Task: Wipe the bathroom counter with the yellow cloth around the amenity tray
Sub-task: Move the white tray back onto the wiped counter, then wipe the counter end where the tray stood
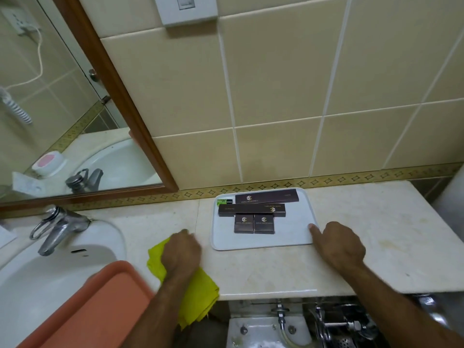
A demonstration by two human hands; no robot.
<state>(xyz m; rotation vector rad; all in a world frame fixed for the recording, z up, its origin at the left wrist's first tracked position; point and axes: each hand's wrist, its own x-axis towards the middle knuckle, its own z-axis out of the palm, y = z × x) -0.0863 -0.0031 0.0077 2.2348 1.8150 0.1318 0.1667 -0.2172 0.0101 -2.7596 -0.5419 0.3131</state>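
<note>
A white amenity tray (293, 234) lies on the beige marble counter (364, 222) against the tiled wall. It carries several dark brown boxes (253, 223) and a small green bottle (224, 202). My left hand (182, 249) presses down on the yellow cloth (198, 295), left of the tray; part of the cloth hangs over the counter's front edge. My right hand (336, 243) grips the tray's near right corner, thumb on the rim.
A white sink (37, 280) with a chrome tap (59, 228) is at the left. An orange tray (88, 312) rests over the sink's near rim. A wood-framed mirror (62, 109) hangs above. Pipes and a toilet tank show below the counter edge.
</note>
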